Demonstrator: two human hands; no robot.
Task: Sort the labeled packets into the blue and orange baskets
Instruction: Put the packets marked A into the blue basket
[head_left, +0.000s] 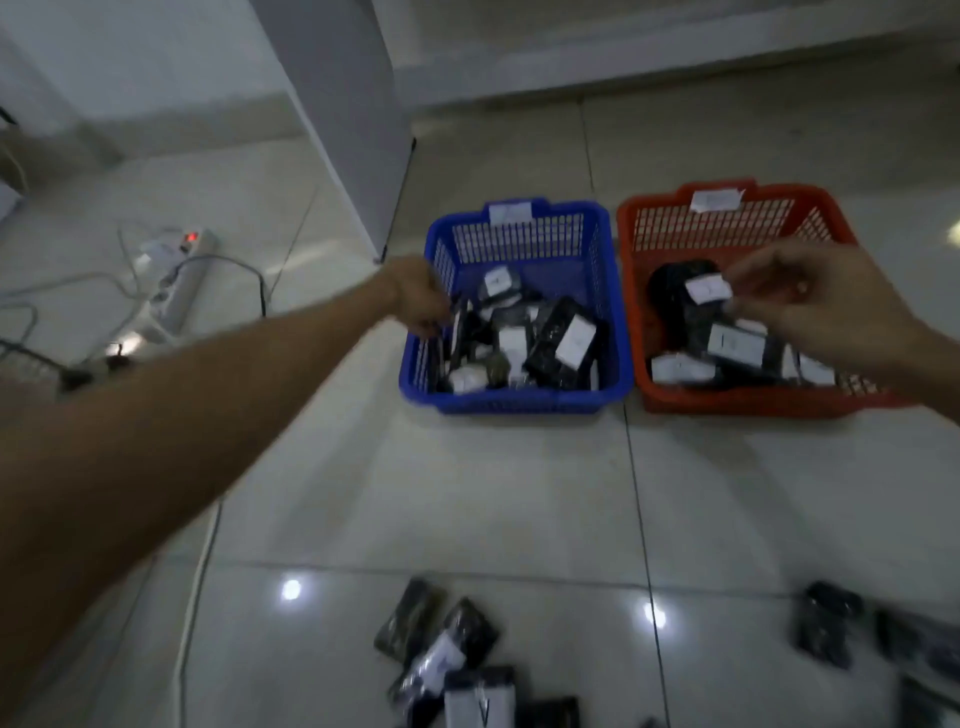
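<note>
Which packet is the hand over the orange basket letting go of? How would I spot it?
Find the orange basket on the floor, right of the blue basket. At its back left, under the right hand, sits a round black packet with a small white label by the fingertips. The other packets there lie flatter and nearer the front.

The floor (493, 493) is laid in large pale glossy tiles with dark grout lines, and two small bright spots of ceiling light (291, 590) glare off it near the front. A white panel (343, 104), perhaps the side of a cabinet, leans up from the floor at the back left. Along the far edge runs a pale wall (675, 47) with a low step at its foot. Off to the left lies a white power strip (174, 280), its red switch lit, with grey cables (67, 291) trailing across the tiles.
</note>
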